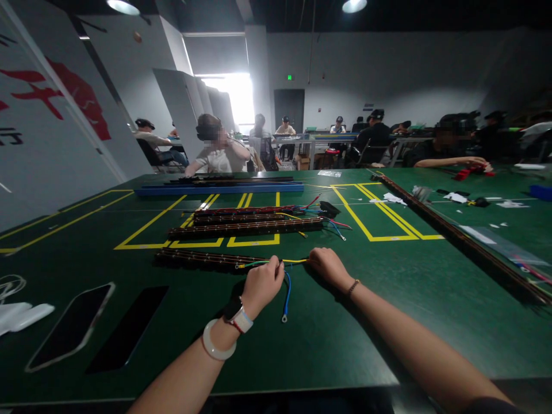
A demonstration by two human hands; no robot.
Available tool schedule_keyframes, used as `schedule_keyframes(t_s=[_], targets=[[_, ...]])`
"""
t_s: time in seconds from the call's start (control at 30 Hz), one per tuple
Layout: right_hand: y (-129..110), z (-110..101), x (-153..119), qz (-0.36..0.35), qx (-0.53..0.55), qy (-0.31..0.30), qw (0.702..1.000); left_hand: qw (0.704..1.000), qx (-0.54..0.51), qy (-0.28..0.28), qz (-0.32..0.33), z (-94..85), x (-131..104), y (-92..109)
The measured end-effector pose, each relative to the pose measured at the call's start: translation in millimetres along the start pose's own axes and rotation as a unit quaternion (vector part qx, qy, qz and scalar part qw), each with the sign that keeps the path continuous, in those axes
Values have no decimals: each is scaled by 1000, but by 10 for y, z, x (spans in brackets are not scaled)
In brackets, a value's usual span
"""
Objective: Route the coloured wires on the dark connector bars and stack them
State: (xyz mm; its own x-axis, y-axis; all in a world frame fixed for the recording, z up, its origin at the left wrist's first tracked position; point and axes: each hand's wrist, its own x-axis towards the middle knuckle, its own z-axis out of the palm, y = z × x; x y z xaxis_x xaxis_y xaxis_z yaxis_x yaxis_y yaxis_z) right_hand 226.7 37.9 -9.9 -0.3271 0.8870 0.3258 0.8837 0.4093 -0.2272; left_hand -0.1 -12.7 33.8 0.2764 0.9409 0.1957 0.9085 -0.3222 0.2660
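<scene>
The head camera faced forward and down from the near edge of the green, yellow-lined tabletop [397, 282], close behind the bare left hand [264, 283] and right hand [328, 268], toward the far edge.

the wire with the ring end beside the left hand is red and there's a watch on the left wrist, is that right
Not quite: the wire with the ring end beside the left hand is blue, not red, as the head view shows. The watch is indeed on the left wrist.
</scene>
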Motion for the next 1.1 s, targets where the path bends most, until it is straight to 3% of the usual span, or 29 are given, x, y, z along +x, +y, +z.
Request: schedule_keyframes(t_s=[0.1, 0.23, 0.6, 0.87, 1.1], targets=[[20, 17, 2, -4, -6, 4, 1000, 997, 58, 32, -26, -45, 23, -27], [38, 27, 4, -6, -8, 11, 1000, 994, 95, 28, -36, -61, 44, -58], [33, -14, -5, -7, -3, 7, 1000, 997, 25, 69, 25, -1, 21, -58], [26, -29, -7, -5, 9, 6, 1000, 997, 54, -1, -61, -31, 39, -62], [21, -22, -6, -20, -9, -7, 1000, 995, 78, 26, -63, -23, 29, -40]])
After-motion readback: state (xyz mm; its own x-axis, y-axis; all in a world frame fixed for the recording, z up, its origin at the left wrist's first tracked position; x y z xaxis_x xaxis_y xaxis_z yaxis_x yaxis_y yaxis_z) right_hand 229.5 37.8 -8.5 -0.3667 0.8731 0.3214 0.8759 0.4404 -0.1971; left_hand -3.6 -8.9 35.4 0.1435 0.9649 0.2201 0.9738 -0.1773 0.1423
